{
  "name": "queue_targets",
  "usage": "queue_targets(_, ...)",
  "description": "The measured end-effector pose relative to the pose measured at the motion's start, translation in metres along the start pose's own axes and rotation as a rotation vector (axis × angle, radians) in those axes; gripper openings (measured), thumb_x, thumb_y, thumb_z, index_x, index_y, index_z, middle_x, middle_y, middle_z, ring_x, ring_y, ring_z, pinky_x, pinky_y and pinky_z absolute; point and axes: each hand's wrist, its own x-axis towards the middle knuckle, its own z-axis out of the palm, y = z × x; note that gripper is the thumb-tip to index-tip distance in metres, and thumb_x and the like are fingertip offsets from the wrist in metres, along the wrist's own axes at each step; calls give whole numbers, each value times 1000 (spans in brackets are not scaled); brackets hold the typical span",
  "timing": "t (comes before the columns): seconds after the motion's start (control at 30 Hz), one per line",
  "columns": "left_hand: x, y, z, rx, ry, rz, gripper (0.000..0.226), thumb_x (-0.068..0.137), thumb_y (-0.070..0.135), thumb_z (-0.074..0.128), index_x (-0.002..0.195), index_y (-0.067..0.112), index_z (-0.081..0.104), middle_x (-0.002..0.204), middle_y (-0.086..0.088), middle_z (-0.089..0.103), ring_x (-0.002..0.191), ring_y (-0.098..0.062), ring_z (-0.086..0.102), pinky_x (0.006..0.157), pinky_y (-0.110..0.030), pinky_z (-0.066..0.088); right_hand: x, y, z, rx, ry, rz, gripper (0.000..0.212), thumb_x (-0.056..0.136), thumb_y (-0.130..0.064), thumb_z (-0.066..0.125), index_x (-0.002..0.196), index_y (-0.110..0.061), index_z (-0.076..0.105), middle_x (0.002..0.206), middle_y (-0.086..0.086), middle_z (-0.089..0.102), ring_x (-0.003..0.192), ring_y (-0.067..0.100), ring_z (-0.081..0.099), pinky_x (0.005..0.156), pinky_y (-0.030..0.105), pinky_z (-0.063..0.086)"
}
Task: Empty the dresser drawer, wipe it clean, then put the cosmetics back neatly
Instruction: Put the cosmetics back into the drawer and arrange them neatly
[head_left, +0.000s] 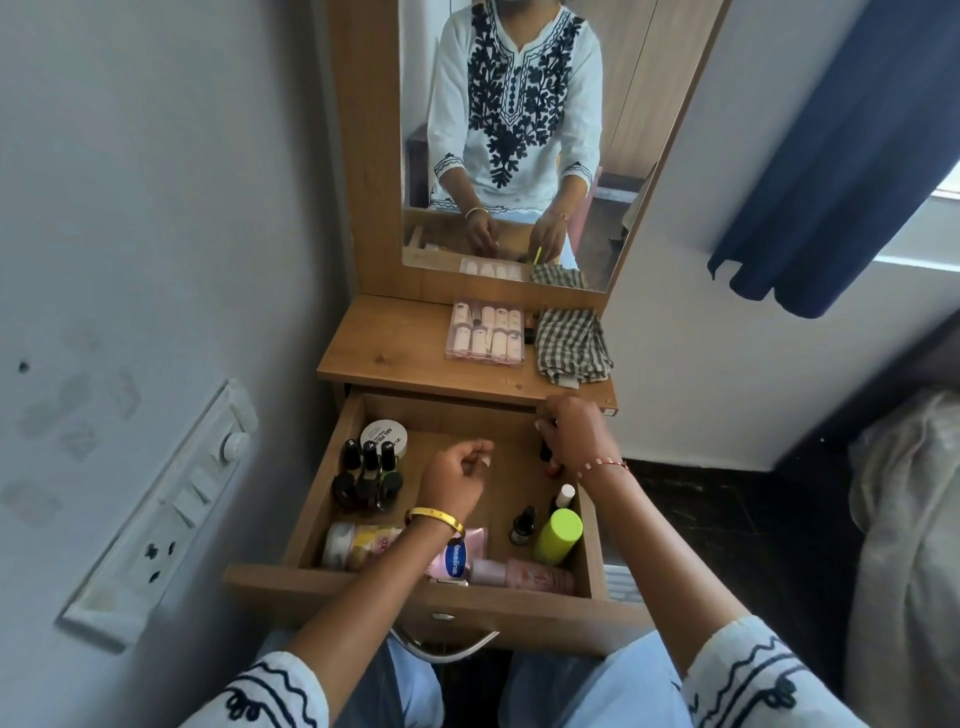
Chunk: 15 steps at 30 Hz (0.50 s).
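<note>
Drawer (358, 577) pulled open, wooden. Dark nail polish bottles (370, 475) upright, clustered at left wall, white jar (383, 435) behind them. Front edge: lying tubes and bottles (457, 558). Right wall: green-capped bottle (557, 536), small dropper (523, 525). Checked cloth (571, 345) and nail box (485, 330) on dresser top, right side.

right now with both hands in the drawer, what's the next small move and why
Probably set down the small item the right hand is handling at the drawer's back right corner, beside the dark little bottles already there. Most cosmetics look already returned: nail polish bottles grouped at left, the lime-capped bottle at right. The clear nail case still waits on the dresser top, so it comes afterwards.
</note>
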Motion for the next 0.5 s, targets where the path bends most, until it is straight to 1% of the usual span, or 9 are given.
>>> queue_targets(0.07,7,10,-4,-7,16,24,23,89,7,54,109,10,65,105,-6,69,87,-10,58,79,-18,43,8,-9,-9,13,59,1,22,91,-18,56,109,-10,65,111,11,64,102,26,61,89,32,50)
queue_targets(0.1,12,15,-7,-9,30,40,23,89,7,54,109,9,65,105,-7,68,87,-11,59,80,-19,43,12,-13,-13,41,84,12,22,91,-17,56,110,-11,66,111,9,65,104,24,60,88,28,48)
queue_targets(0.2,29,30,-17,-12,72,79,23,90,10,54,110,9,64,106,-9,68,95,-17,61,83,-20,44,30,-23,-27,117,132,40,20,90,-15,54,104,-8,67,104,9,67,98,23,61,76,22,41)
queue_targets(0.27,41,40,-24,33,97,107,26,91,12,53,115,8,62,111,-10,67,102,-20,61,85,-21,43,45,-28,-36,143,157,66,20,90,-14,52,99,-5,67,100,12,68,97,25,62,73,23,41)
queue_targets(0.33,54,47,-28,117,106,173,29,92,11,51,119,8,60,117,-10,64,109,-22,59,87,-21,42,62,-31,-41,171,166,102,21,90,-14,53,102,-3,67,105,14,67,102,27,61,81,29,45)
queue_targets(0.4,63,51,-32,265,102,272,32,92,10,49,122,8,57,124,-10,59,117,-22,54,94,-22,39,79,-33,-41,182,150,150,23,91,-15,54,105,-2,66,109,15,66,104,28,61,88,32,47)
queue_targets(0.5,78,48,-34,502,61,402,37,91,11,49,127,10,52,132,-9,52,127,-22,42,106,-26,32,102,-36,-33,176,149,193,24,91,-18,54,103,-1,65,109,17,67,101,30,62,86,34,48)
